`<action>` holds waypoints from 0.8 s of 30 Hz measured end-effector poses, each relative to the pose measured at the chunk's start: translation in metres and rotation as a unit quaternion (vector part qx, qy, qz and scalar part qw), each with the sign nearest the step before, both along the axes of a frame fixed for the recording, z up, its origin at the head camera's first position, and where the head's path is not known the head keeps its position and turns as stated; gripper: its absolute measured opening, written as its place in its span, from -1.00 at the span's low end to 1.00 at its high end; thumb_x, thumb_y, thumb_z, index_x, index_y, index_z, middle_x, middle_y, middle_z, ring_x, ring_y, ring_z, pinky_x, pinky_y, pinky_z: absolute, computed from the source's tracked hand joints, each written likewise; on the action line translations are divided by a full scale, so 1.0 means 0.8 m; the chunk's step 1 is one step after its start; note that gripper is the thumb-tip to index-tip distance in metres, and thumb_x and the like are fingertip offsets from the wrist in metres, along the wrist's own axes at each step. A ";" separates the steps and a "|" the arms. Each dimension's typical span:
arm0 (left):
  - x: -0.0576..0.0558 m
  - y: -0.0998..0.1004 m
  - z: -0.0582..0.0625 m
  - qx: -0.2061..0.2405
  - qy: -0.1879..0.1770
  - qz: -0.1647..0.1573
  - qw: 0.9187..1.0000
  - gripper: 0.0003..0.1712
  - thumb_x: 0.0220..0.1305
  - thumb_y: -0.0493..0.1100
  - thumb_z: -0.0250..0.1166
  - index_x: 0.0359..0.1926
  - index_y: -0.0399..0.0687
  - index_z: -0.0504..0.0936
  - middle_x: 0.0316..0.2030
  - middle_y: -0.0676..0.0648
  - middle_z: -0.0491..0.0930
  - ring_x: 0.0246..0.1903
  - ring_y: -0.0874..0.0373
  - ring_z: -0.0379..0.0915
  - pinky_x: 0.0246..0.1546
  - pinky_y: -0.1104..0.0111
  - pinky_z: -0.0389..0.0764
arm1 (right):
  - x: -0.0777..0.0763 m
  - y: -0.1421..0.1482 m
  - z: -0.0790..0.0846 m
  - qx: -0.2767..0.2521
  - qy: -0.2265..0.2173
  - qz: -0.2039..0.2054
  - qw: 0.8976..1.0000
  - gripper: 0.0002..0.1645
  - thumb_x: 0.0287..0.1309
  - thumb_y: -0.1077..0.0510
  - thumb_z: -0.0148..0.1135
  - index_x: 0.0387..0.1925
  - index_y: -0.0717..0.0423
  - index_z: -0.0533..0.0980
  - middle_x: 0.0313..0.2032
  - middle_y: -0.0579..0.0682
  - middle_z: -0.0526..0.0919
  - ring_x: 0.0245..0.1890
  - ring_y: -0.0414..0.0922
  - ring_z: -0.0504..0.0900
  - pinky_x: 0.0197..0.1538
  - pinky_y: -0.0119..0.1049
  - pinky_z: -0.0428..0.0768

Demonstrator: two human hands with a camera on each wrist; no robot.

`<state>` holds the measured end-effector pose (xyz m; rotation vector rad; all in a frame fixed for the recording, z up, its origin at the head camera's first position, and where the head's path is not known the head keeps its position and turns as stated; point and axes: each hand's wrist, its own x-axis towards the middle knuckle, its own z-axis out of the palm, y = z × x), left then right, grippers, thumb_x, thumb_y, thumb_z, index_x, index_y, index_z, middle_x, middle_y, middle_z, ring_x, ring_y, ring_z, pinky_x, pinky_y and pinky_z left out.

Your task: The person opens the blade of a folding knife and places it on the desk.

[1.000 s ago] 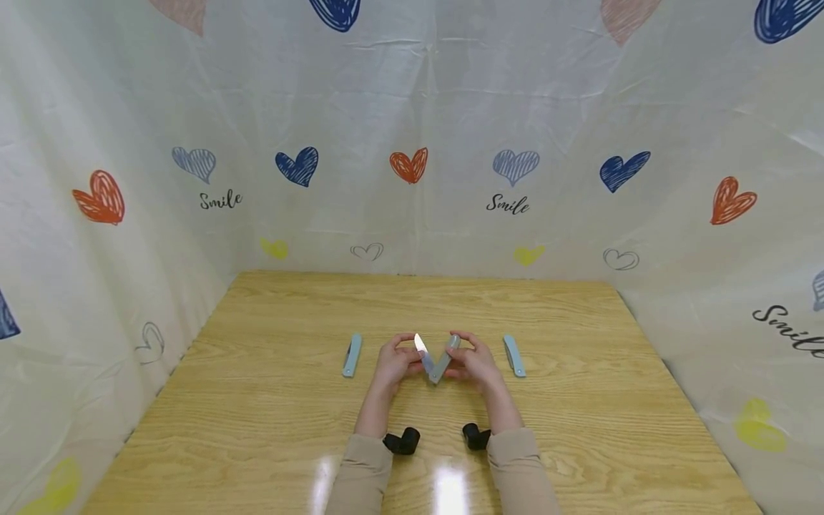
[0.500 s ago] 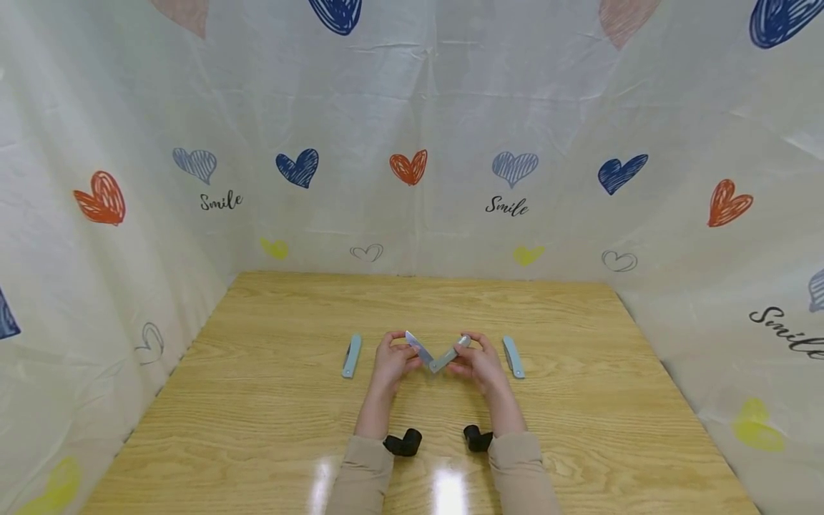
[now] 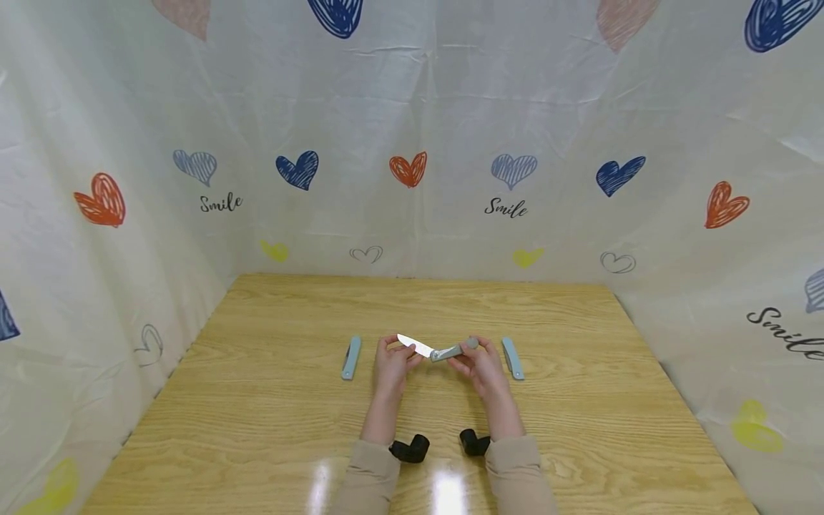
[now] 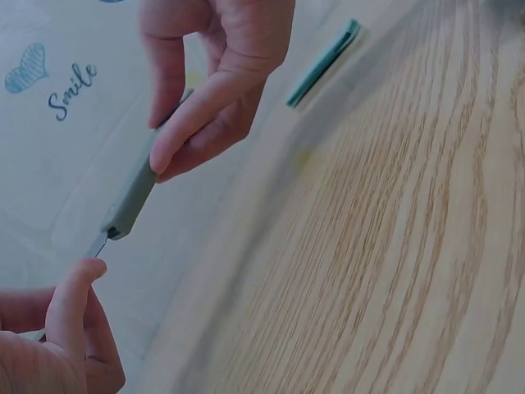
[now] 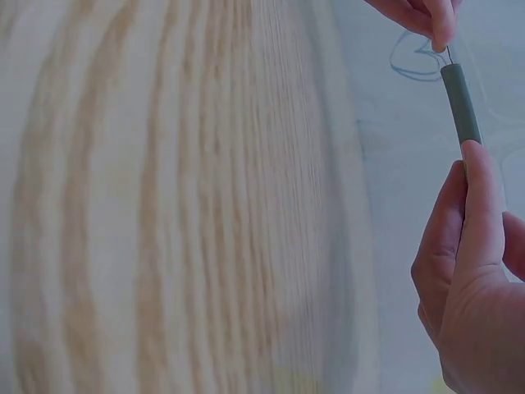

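Observation:
A folding knife with a grey-green handle (image 3: 446,353) is held up between both hands, its bright blade (image 3: 415,345) swung far out from the handle at a wide angle. My left hand (image 3: 390,368) pinches the blade between thumb and fingers. My right hand (image 3: 484,368) grips the far end of the handle. In the left wrist view the handle (image 4: 134,197) runs from the right hand's fingertips down to the pivot, with the thin blade edge reaching the left hand (image 4: 70,332). Part of the handle is hidden by the right hand's fingers in the right wrist view.
One folded light-blue knife (image 3: 351,357) lies on the wooden table (image 3: 290,429) left of the hands. Another folded light-blue knife (image 3: 513,358) lies to their right. A curtain with printed hearts (image 3: 360,93) surrounds the table. Black wrist cameras (image 3: 412,448) sit at the sleeves.
The blade and handle have spread from a narrow V to a much wider angle. The pivot has risen away from the body, and the right hand has moved slightly right.

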<state>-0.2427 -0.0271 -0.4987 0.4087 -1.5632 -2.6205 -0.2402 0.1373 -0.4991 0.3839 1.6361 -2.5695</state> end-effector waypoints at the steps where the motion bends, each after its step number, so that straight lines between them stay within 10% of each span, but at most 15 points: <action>1: 0.000 0.001 0.000 0.004 0.000 0.004 1.000 -0.52 0.23 -0.62 0.08 0.14 -0.49 0.17 -0.27 -0.28 0.35 -0.45 0.14 0.53 -0.31 0.42 0.70 | 0.000 0.000 -0.001 -0.005 0.001 -0.004 1.000 -0.49 0.40 0.41 -0.06 0.28 0.39 0.04 -0.18 0.11 0.42 -0.31 -0.16 0.63 -0.14 -0.31 0.70; 8: 0.002 0.009 -0.005 0.035 0.003 0.030 0.999 -0.54 0.26 -0.59 0.06 0.14 -0.47 0.14 -0.24 -0.26 0.32 -0.34 0.08 0.51 -0.17 0.34 0.69 | 0.004 -0.005 -0.001 -0.029 0.010 -0.038 0.999 -0.82 0.38 0.42 -0.07 -0.04 0.30 0.20 -0.28 0.07 0.42 -0.35 -0.15 0.63 -0.18 -0.29 0.71; 24: 0.004 0.026 -0.010 0.097 0.011 0.080 0.992 -0.56 0.32 -0.56 0.03 0.14 -0.44 0.08 -0.20 -0.22 0.25 -0.22 0.07 0.48 0.03 0.23 0.61 | 0.002 -0.018 -0.007 -0.101 0.008 -0.104 0.989 -0.70 0.41 0.41 -0.11 0.10 0.31 0.13 -0.20 0.12 0.32 -0.35 -0.12 0.57 -0.12 -0.22 0.70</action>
